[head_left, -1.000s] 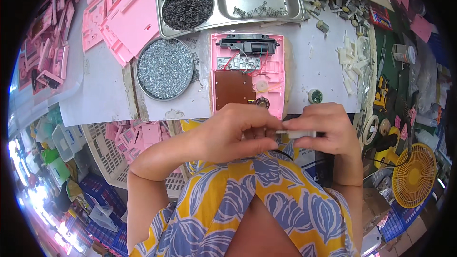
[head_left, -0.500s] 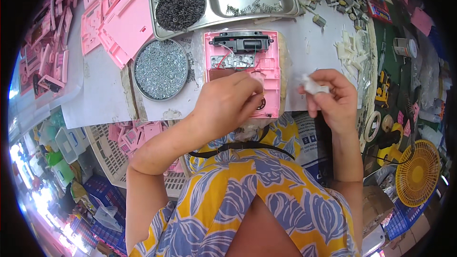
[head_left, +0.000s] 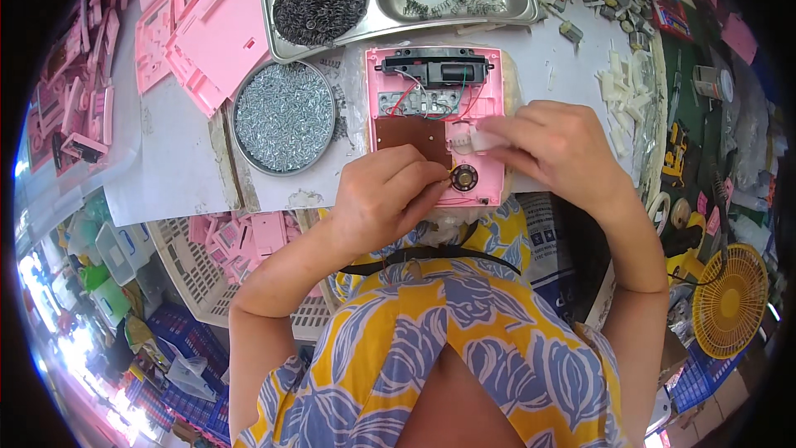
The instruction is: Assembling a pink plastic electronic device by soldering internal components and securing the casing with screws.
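Note:
In front of me lies a pink plastic case (head_left: 492, 189), its inside facing up. It holds a black mechanism (head_left: 433, 70) at the far end, thin red and dark wires, a brown circuit board (head_left: 408, 134) and a small round black speaker (head_left: 465, 177). My right hand (head_left: 557, 153) pinches a small white plastic part (head_left: 484, 141) over the case's right-hand compartment, just beyond the speaker. My left hand (head_left: 383, 197) is closed at the near edge of the board, fingertips beside the speaker; what they pinch, if anything, is too small to make out.
A round dish of small screws (head_left: 283, 119) stands left of the case. Beyond is a metal tray (head_left: 390, 33) with dark springs. White plastic pieces (head_left: 623, 90) and small motors (head_left: 572, 31) lie to the right, pink panels (head_left: 217, 41) at the left. A pale basket (head_left: 217, 282) sits below the table edge.
My right hand has moved left with the white part, from beside the case to over it. The left hand has drawn back toward me, uncovering the brown board.

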Demonstrator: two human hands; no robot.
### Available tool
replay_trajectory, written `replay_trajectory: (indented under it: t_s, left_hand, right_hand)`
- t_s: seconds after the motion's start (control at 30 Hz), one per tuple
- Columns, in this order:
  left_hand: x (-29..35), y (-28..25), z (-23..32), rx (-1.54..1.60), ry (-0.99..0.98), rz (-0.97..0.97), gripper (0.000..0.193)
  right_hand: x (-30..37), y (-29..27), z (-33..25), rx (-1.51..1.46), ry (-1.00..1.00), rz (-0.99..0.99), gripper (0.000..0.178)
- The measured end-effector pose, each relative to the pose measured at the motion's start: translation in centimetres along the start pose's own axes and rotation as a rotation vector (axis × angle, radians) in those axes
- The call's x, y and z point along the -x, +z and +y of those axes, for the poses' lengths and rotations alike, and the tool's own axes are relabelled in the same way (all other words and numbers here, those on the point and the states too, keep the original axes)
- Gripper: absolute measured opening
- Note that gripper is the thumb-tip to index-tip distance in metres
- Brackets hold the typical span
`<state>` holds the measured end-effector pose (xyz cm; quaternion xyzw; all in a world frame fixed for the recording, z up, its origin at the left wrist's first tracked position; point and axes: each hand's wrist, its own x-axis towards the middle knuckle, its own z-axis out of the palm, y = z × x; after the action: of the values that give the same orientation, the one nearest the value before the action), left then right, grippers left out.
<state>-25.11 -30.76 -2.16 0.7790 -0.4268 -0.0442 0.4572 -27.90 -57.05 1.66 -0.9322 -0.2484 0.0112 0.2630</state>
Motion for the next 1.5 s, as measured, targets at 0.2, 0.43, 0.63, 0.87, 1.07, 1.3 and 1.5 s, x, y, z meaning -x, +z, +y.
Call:
replay_trajectory:
  t_s: [0.2,0.43,0.63,0.87,1.07,1.3,1.5]
  left_hand:
    - [0.2,0.4,-0.2,-0.042,0.021,0.038,0.021]
    - [0.1,0.9,-0.4,-0.073,0.041,0.035,0.019]
    - [-0.4,0.7,-0.3,-0.093,0.074,0.031,0.019]
    - [-0.8,-0.2,-0.1,-0.234,0.124,-0.193,0.023]
    - [-0.9,0.1,-0.4,-0.199,0.129,-0.163,0.023]
    - [-1.7,-0.8,0.7,0.095,-0.009,-0.086,0.025]
    - [-7.9,-1.8,3.5,0.195,-0.323,-0.045,0.038]
  right_hand:
    - [0.5,0.3,-1.0,0.044,0.071,-0.029,0.028]
    - [0.6,1.5,-0.7,-0.009,0.005,-0.032,0.019]
    - [-0.8,1.0,-2.7,0.134,-0.026,-0.097,0.016]
    - [0.5,2.0,-2.2,0.094,0.083,-0.097,0.027]
    - [1.4,-2.1,5.6,-0.199,0.647,0.359,0.028]
    - [-0.3,-2.4,11.9,0.457,0.489,0.189,0.025]
    - [-1.4,-2.9,1.2,-0.153,0.218,0.186,0.024]
